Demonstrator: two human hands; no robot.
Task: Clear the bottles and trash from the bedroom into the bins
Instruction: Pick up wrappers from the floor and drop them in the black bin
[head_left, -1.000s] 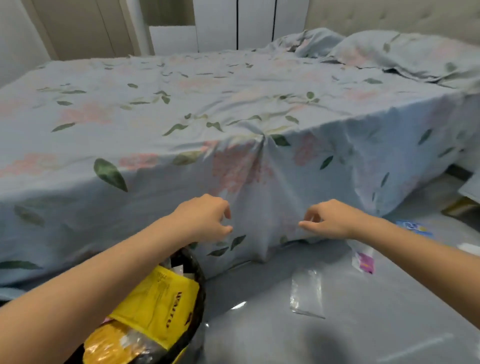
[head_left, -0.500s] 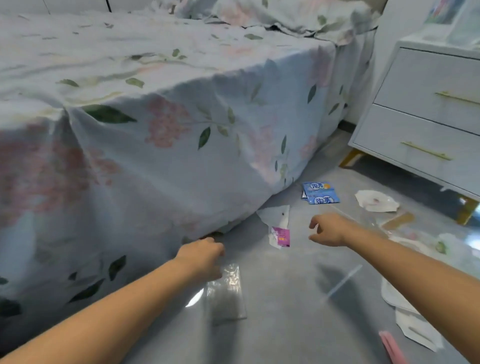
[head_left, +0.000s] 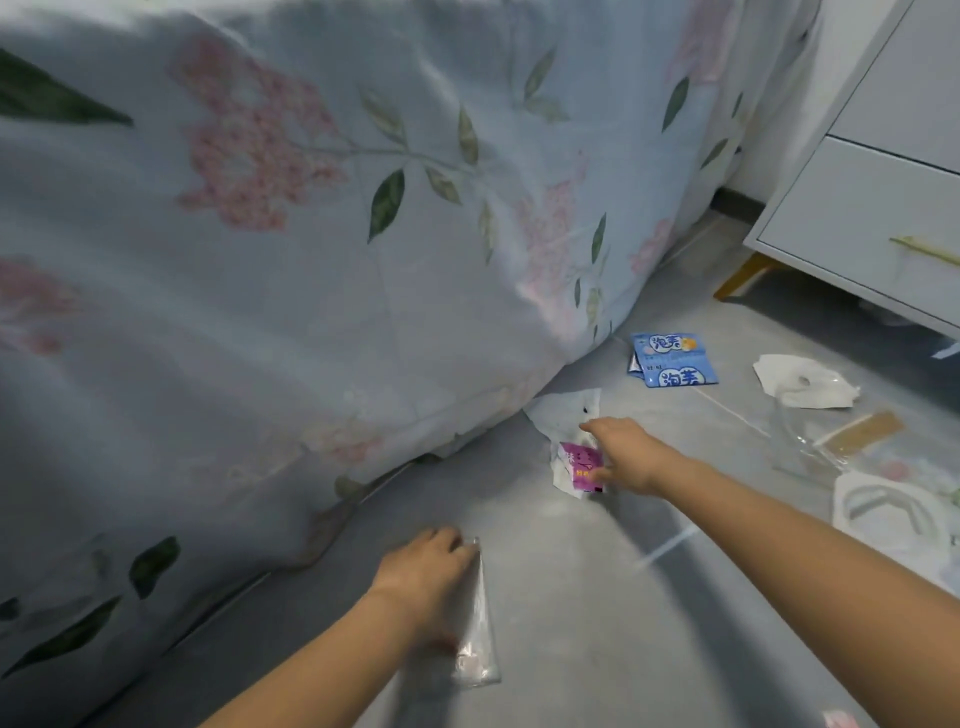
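Trash lies scattered on the grey floor beside the bed. My left hand (head_left: 421, 577) grips a clear plastic bag (head_left: 478, 639) and lifts one side of it off the floor. My right hand (head_left: 626, 454) reaches onto a white wrapper with a purple label (head_left: 574, 457), thumb and fingers closing on its right edge. A blue snack packet (head_left: 670, 358) lies further back near the bed corner. More white wrappers (head_left: 800, 382) and clear packaging (head_left: 852, 434) lie to the right.
The bed, draped in a floral sheet (head_left: 311, 234), fills the left and top. A white drawer unit (head_left: 872, 208) on yellow legs stands at the right. White torn packaging (head_left: 888, 512) lies by my right forearm.
I have leaned closer to the floor. My left hand has taken hold of the clear bag and tipped it up. My right hand has reached down onto the purple-labelled wrapper.
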